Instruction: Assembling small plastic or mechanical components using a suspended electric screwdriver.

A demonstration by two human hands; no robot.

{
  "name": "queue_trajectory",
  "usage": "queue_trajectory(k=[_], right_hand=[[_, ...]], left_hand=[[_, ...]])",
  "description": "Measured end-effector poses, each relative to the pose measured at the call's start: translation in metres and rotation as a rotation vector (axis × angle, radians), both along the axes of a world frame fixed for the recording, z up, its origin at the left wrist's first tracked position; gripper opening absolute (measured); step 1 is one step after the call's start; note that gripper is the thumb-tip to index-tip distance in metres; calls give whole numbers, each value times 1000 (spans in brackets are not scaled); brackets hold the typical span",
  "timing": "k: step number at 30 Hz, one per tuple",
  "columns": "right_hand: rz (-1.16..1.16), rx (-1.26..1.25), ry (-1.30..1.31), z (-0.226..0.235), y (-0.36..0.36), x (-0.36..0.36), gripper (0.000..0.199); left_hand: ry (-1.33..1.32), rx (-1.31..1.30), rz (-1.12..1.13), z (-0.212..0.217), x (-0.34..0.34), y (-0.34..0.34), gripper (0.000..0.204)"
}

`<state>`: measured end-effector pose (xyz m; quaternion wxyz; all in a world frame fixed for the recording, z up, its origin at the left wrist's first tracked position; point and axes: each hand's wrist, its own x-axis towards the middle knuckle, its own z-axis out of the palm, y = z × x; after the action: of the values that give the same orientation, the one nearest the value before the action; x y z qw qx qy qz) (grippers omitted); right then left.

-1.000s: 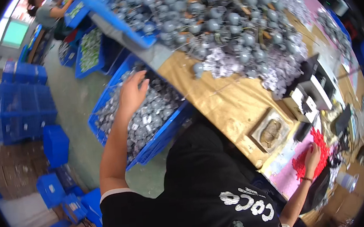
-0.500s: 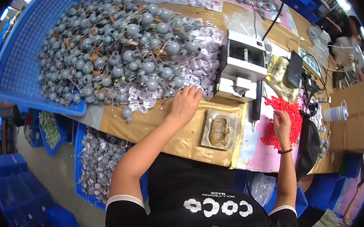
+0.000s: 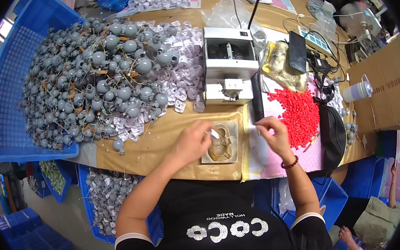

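My left hand pinches a small white plastic piece at the left edge of a square metal mould block with a rounded hollow. My right hand is closed in a pinch just right of the block, over the pink sheet; whatever lies between its fingertips is too small to make out. Beside it, to the right, spreads a heap of small red parts. Behind the block stands a white and black bench machine. A pile of white plastic pieces lies to its left.
Grey round parts with wires heap up beside a blue basket at left. A dark phone, a black pouch and a white cup are at right. A blue bin of grey parts stands below the table.
My left hand has come from the white pile to the mould block with a white piece. My right hand has moved left, away from the red heap. The view has shifted too.
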<state>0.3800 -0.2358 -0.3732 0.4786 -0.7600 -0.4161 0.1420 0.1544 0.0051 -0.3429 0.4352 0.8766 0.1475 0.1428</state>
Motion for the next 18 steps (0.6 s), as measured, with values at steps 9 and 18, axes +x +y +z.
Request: queue_trajectory(k=[9,18], right_hand=[[255,94,-78,7,38,-46,12],[319,180,-326,2,62,-59,18]], left_hand=[[-11,130,-155,-22,10,-21,35],[94,232,15,-31,8,-40,51]])
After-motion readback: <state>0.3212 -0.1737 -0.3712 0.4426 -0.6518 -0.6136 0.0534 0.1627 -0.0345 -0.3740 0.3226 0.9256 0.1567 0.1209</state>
